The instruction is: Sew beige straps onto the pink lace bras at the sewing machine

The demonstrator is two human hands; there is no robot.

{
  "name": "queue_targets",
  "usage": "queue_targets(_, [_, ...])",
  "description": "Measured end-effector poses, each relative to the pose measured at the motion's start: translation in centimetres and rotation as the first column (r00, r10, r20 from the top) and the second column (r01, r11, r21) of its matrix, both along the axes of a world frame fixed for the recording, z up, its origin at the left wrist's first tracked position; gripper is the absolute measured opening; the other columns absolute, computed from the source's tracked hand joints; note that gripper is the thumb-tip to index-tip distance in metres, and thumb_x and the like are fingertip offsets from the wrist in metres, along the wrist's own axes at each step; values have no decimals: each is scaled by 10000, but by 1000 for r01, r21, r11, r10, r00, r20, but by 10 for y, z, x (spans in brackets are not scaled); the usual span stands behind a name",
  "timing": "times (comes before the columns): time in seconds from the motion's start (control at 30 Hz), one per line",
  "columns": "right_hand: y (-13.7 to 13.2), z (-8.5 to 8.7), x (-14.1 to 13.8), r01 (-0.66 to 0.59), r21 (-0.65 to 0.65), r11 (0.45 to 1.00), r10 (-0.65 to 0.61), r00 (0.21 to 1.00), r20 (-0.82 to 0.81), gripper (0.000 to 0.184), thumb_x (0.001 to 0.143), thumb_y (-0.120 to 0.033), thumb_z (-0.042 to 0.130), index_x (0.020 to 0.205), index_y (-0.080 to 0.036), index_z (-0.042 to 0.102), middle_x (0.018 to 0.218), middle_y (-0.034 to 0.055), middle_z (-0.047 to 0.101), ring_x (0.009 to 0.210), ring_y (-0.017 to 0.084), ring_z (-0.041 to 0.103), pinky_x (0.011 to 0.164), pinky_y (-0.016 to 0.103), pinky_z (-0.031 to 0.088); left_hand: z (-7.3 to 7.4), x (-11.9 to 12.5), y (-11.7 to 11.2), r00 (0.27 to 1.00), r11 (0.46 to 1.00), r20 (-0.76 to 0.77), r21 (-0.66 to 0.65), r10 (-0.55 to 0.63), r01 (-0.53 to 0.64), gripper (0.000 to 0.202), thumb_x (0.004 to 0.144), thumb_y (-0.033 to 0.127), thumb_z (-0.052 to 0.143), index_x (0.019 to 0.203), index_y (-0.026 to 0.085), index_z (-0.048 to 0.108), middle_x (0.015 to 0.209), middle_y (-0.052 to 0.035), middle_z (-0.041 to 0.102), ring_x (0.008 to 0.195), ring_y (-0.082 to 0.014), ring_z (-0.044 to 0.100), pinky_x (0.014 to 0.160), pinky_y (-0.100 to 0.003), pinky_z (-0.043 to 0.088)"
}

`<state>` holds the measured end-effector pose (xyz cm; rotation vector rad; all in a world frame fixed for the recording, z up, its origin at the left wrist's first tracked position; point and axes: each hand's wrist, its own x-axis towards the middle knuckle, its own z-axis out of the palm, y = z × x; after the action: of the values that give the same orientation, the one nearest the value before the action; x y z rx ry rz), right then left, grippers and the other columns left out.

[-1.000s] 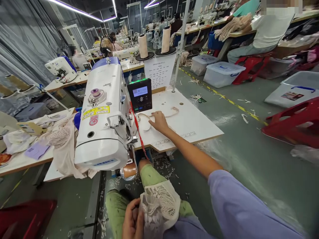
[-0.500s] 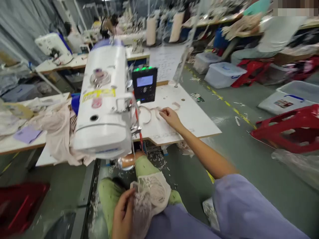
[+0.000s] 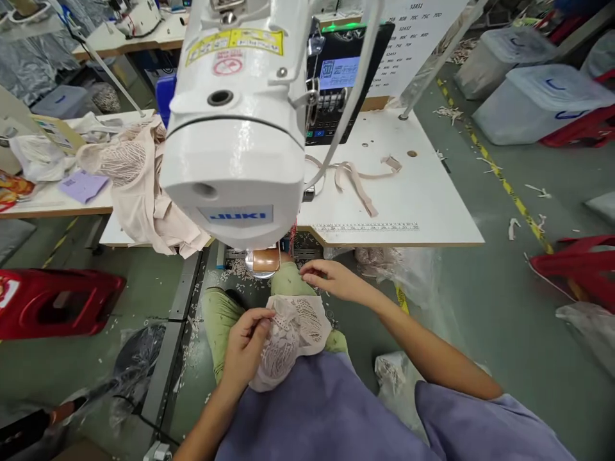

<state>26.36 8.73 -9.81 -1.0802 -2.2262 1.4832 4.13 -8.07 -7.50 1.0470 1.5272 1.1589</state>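
A pale pink lace bra (image 3: 278, 352) lies across my lap with both cups showing. My left hand (image 3: 247, 346) pinches its upper edge between thumb and fingers, near the middle of the cups. Over my right knee, my right hand (image 3: 336, 282) is in the air with fingers loosely stretched and nothing in them. It is just above the bra and below the table edge. In front of me stands a white sewing machine (image 3: 235, 173), its head hiding the needle area. A beige elastic strap (image 3: 358, 189) lies loose on the white tabletop (image 3: 432, 205) to the right.
Beige garments (image 3: 139, 186) hang over the left table beside a purple paper (image 3: 84, 186). A control panel (image 3: 343, 83) stands behind the machine. Red stools (image 3: 62, 304) and lidded plastic boxes (image 3: 542, 102) stand on the floor, where thread scraps are scattered. A metal pole (image 3: 444, 57) rises from the tabletop.
My right hand has let go of the strap on the tabletop and come back toward my lap. The left hand still holds the bra. My view has tilted down and closer to the machine.
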Motion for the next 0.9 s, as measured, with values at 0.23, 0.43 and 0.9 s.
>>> queue_targets(0.23, [-51,-40,-55,-551,220,805,584,801,-132,679,863,-180,620,1504,-202,398,1531,146,441,1443,259,364,1161,451,335,21,7,-12,874,878,-126,44,-469,477,231,950,167,506,1019,203,724,854,-20,726,749,-134,636,700,-220,457])
queue_targets(0.43, [-79,-65,-89,-857,298,420,839,492,234,298,815,-119,657,1059,-264,749,985,27,761,977,214,677,914,329,474,41,17,-30,612,613,-134,38,-780,789,286,894,81,510,1053,195,718,898,-30,754,783,-146,678,706,-212,450])
queue_targets(0.9, [25,-45,-24,-656,177,733,481,685,547,162,866,-187,612,875,-206,773,833,76,759,779,206,666,652,267,377,33,-10,-55,772,768,10,-96,-636,634,234,939,137,503,981,193,726,818,-20,718,711,-124,631,663,-195,446])
